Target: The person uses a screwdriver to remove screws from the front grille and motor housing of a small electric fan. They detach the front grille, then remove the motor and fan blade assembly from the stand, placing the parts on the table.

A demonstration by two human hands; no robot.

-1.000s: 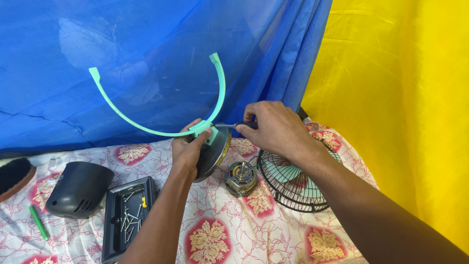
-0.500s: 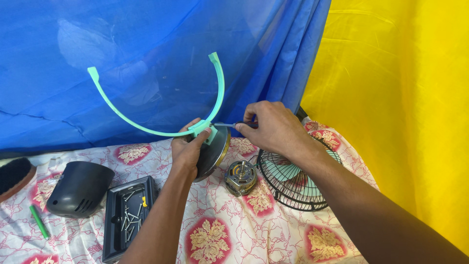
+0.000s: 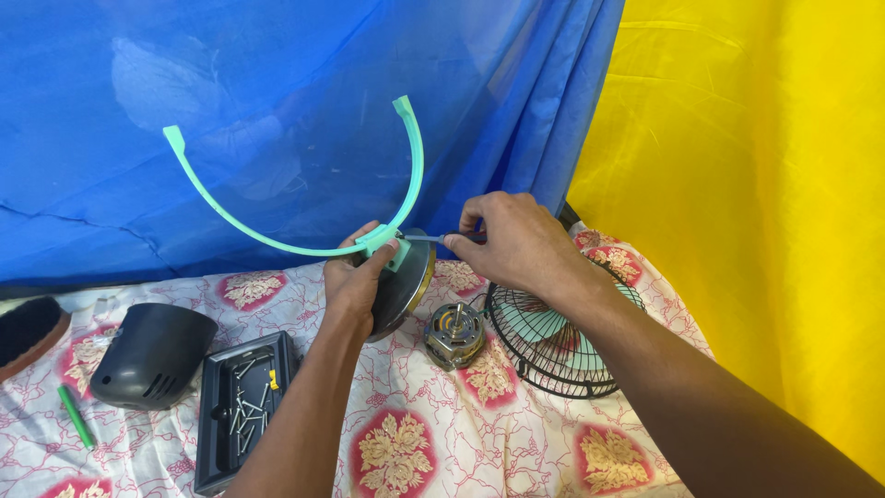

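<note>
the left hand (image 3: pixel 355 281) is clamped around a round dark metal base with a brass-coloured rim (image 3: pixel 406 290), held tilted on edge at the centre, with the thumb pressing on the foot of a mint-green curved plastic yoke (image 3: pixel 304 247) that rises from it toward 11 o'clock. the right hand (image 3: pixel 516 242), at 3 o'clock of the base, is closed on a small dark-handled screwdriver (image 3: pixel 433 237) whose tip meets the yoke's foot. a small silver motor (image 3: pixel 454 334) lies at 5 o'clock of the base, beside a black wire fan guard (image 3: pixel 553 341), and a black tray of screws (image 3: pixel 240 406) lies at 8 o'clock on the floral cloth (image 3: pixel 406 452).
</note>
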